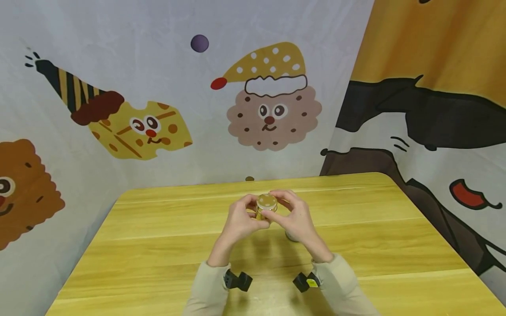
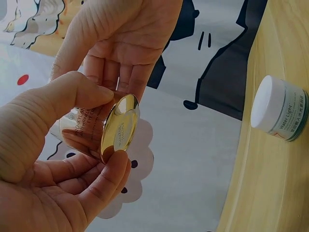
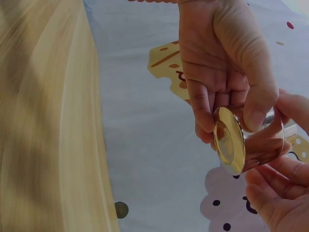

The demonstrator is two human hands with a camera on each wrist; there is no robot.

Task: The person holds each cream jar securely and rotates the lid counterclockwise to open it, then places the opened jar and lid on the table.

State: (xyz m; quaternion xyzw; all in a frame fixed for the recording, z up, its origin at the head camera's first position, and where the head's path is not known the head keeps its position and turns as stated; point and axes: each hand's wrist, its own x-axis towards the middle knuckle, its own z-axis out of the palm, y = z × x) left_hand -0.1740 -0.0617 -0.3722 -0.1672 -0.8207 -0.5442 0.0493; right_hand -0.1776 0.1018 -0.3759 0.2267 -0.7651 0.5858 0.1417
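Above the table, both hands are around a small shiny gold eye cream jar (image 1: 261, 216) with a pale rim near its top. In the left wrist view, my left hand (image 2: 53, 130) grips the jar's body between thumb and fingers, beside the printed lettering. Its gold base (image 2: 126, 123) carries a label and faces that camera. My right hand (image 1: 296, 217) has its thumb and fingers around the upper end, at the lid (image 1: 266, 201). From the right wrist view, those right fingers (image 3: 285, 174) are at the end opposite the base, partly cut off by the frame.
A white-lidded cream jar (image 2: 282, 108) marked "Water Light" stands on the wooden table (image 1: 158, 245). The right wrist mostly covers it in the head view. Cloth with cartoon prints (image 1: 158, 52) hangs behind the table's far edge.
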